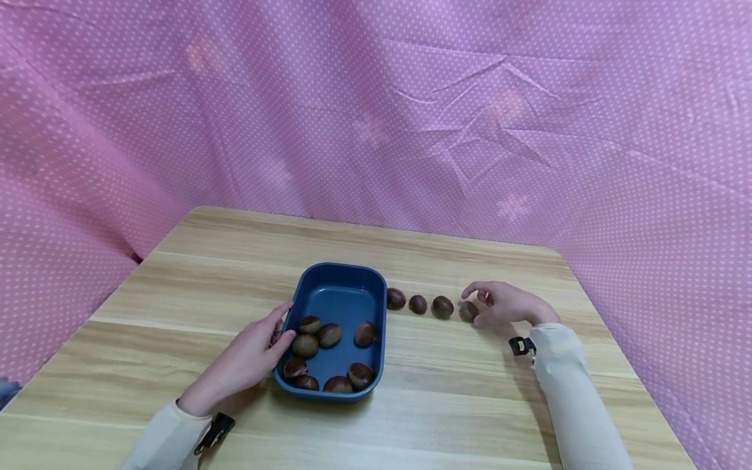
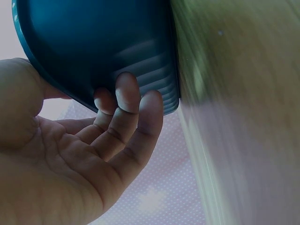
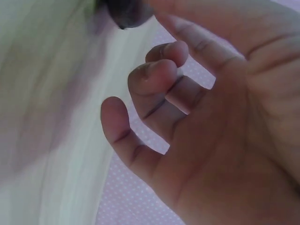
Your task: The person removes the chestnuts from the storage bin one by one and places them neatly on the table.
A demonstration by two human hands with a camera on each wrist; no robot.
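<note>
A blue rectangular box point(image 1: 380, 365) stands on the table with several brown chestnuts point(image 1: 330, 335) inside, mostly toward its near end. My left hand point(image 1: 249, 352) grips its left side, thumb over the rim; in the left wrist view, curled fingers point(image 2: 126, 96) lie against the outer wall. To the right of the box, three chestnuts point(image 1: 442, 307) lie in a row. At the row's right end, my right hand point(image 1: 508, 304) has thumb and index finger around another chestnut point(image 1: 468, 311). That chestnut point(image 3: 129, 13) shows partly at the top of the right wrist view, beside the thumb.
The light wooden table point(image 1: 458, 411) has rounded far corners. A pink dotted cloth point(image 1: 352, 117) hangs behind it and along both sides. Black straps point(image 1: 216, 431) are on both wrists, over pale sleeves.
</note>
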